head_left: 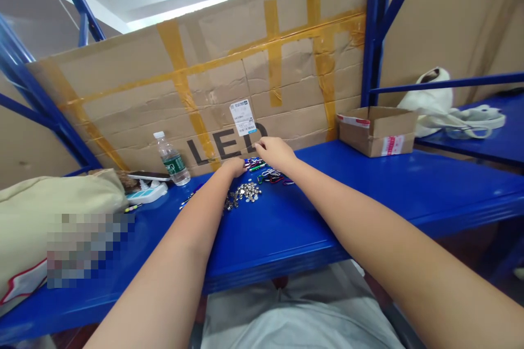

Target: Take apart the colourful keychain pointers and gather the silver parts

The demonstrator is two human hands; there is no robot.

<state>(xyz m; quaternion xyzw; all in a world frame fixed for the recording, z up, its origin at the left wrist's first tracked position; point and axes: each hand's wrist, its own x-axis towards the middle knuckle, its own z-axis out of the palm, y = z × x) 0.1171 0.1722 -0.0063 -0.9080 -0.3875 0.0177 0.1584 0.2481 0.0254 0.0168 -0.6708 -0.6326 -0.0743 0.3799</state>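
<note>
Both my hands reach to the back of the blue table. My left hand [234, 166] is closed beside a small pile of thin coloured items [256, 165]; what its fingers hold, if anything, is hidden. Just right of that pile and a little above it, my right hand [275, 151] is raised with its fingers bent together; nothing can be made out in them. Nearer to me lies a heap of small silvery round pieces [248, 192], partly behind my left forearm. Cords and coloured clips [272, 176] lie below my right hand.
A water bottle [174, 162] stands at the back left, near a white power strip [148, 193] and a dark phone [149, 176]. A beige bag [82, 193] lies at the left. An open cardboard box [374, 131] sits at the back right, before a white bag [429, 95].
</note>
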